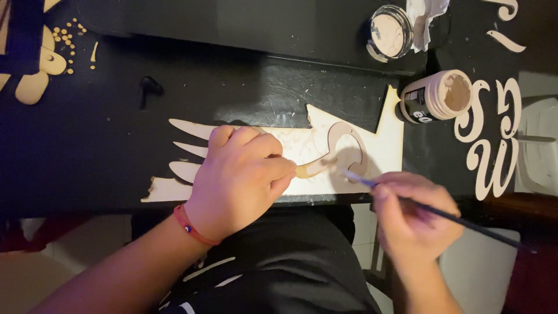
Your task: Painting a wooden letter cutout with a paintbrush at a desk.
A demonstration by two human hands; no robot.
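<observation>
A black desk point(87, 145) fills most of the frame, scuffed with pale streaks near its middle. On it, centre frame, lies a pale flat sheet point(386, 148) with jagged cut-outs and pointed slivers trailing off toward the left. The left hand point(241, 177) rests on this sheet just left of centre, fingers curled and pressing down on the tail of a curved wooden cut-out letter point(343, 152); a red cord bracelet point(192, 227) circles the wrist. The letter lies directly right of the left hand, its hooked loop furthest from that hand and its long axis running from lower left to upper right. The right hand point(412, 215), lower right of centre, pinches a thin dark paintbrush point(442, 214) between thumb and fingers; the handle slants off to the lower right and the tip points up-left, touching or just beside the letter's loop. So the left hand is on the letter, while the right reaches it only through the brush.

At the right edge lie more pale scripted letters point(491, 145). An open paint bottle point(436, 96) lies tilted at upper right, with a round jar point(389, 32) and crumpled tissue point(424, 17) above it. Small tan bits point(64, 38) are scattered at upper left.
</observation>
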